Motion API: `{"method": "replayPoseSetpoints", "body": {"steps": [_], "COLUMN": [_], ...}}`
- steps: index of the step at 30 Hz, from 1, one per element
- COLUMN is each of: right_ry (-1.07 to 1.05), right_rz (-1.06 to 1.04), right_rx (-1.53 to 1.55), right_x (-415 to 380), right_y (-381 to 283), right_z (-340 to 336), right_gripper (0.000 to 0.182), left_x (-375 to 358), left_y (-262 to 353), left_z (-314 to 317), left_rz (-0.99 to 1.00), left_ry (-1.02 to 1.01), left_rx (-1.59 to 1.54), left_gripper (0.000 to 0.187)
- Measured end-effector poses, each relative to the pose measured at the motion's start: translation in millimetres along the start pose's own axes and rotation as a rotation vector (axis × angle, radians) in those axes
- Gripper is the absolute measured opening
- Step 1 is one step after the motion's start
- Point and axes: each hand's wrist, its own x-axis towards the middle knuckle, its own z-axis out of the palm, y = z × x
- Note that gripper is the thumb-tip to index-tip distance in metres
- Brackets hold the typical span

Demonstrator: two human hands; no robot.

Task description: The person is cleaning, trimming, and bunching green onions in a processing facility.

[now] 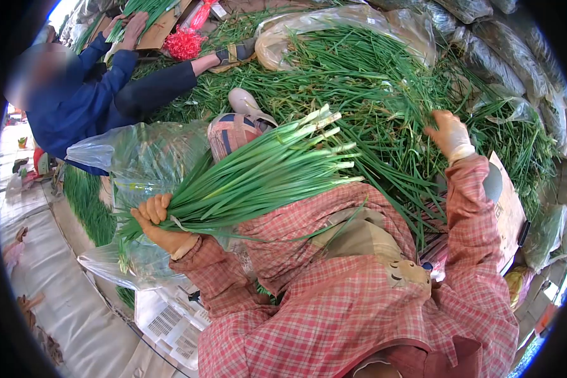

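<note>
A thick bunch of green chives [264, 167] lies across my lap, its pale cut ends pointing right and its leaf tips to the left. My left hand [156, 220], in a tan glove, is closed around the leafy end. Over on the right, my gloved right hand [450, 133] is held above the edge of a large heap of loose chives [365, 82], thumb and fingers apart and nothing between them. Several long stalks hang down from the heap beside my right knee.
A co-worker in dark blue [88, 101] sits at upper left, hands on other chives, one leg stretched toward the heap. Clear plastic bags [151, 151] lie left of my foot. Filled bags [498, 50] are stacked at upper right. Red plastic ties [186, 43] lie near the co-worker.
</note>
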Motion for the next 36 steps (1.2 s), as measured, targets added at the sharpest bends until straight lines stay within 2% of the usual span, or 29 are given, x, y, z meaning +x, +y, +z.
{"method": "replayPoseSetpoints", "body": {"steps": [2, 4, 8, 10, 11, 14, 15, 16, 18, 19, 20, 21, 22, 23, 25, 27, 28, 30, 31, 32, 33, 34, 35, 36], "right_ry": [0.321, 0.180, 0.130, 0.040, -0.045, -0.021, 0.059, -0.012, 0.103, 0.064, -0.454, -0.531, -0.465, -0.501, -0.686, -0.887, -0.813, -0.623, -0.459, -0.045, -0.058, -0.213, -0.467, -0.448], "right_rz": [-0.245, -0.204, -0.388, -0.315, -0.265, -0.267, -0.345, -0.361, -0.796, -0.914, -0.631, -0.732, -0.895, -1.021, -1.303, -1.613, -1.660, -1.526, -1.432, -0.912, -0.492, -0.122, 0.083, 0.009], "right_rx": [0.179, 0.750, 0.696, 0.732, 0.814, 1.209, 1.235, 1.346, 1.321, 1.314, 1.504, 1.653, 1.839, 1.967, 2.128, 2.088, 2.049, 2.180, 2.256, 1.830, 1.504, 0.905, 0.503, -0.343], "right_x": [3, 0, -11, -14, -13, -22, -27, -35, -44, -50, -59, -65, -68, -70, -71, -66, -69, -77, -84, -96, -82, -66, -49, -31], "right_y": [-34, -102, -183, -208, -216, -230, -227, -222, -200, -188, -173, -157, -145, -132, -105, -77, -56, -24, -12, -12, -8, -9, -11, -44], "right_z": [-15, -53, -41, -36, -35, -27, -29, -38, -49, -55, -79, -82, -79, -79, -84, -97, -99, -100, -94, -80, -62, -49, -35, -44], "right_gripper": [0.031, 0.029, 0.035, 0.037, 0.031, 0.023, 0.017, 0.014, 0.012, 0.012, 0.011, 0.011, 0.010, 0.011, 0.013, 0.017, 0.020, 0.021, 0.022, 0.023, 0.027, 0.033, 0.040, 0.043], "left_x": [4, -2, -2, -6, -8, -13, -14, -15, -19, -20, -22, -23, -23, -23, -23, -20, -19, -18, -17, -17, -16, -15, -13, -11], "left_y": [-4, -4, -3, 0, -1, -2, -2, -2, -1, 3, 2, -2, -5, -5, 1, 5, 6, 6, 5, 5, 5, 4, 3, 1], "left_z": [6, 8, 10, 10, 11, 18, 20, 22, 22, 15, 16, 20, 23, 23, 12, 5, 2, -3, -4, -5, -6, -7, -8, -9], "left_rz": [-0.001, 0.002, 0.032, 0.052, 0.056, 0.101, 0.124, 0.139, 0.179, 0.171, 0.203, 0.236, 0.273, 0.275, 0.219, 0.174, 0.141, 0.073, 0.085, 0.094, 0.099, 0.084, 0.071, 0.063], "left_ry": [-0.021, -0.030, -0.075, -0.081, -0.090, -0.126, -0.136, -0.135, -0.122, -0.158, -0.096, -0.034, 0.029, 0.053, -0.033, -0.104, -0.125, -0.167, -0.148, -0.131, -0.115, -0.127, -0.138, -0.150], "left_rx": [-0.020, -0.010, 0.083, 0.114, 0.111, 0.145, 0.159, 0.186, 0.240, 0.295, 0.321, 0.346, 0.370, 0.386, 0.337, 0.305, 0.261, 0.168, 0.166, 0.164, 0.162, 0.142, 0.119, 0.096], "left_gripper": [0.039, 0.039, 0.039, 0.040, 0.040, 0.038, 0.037, 0.037, 0.035, 0.033, 0.033, 0.033, 0.033, 0.033, 0.033, 0.035, 0.036, 0.037, 0.038, 0.038, 0.038, 0.039, 0.039, 0.040]}}
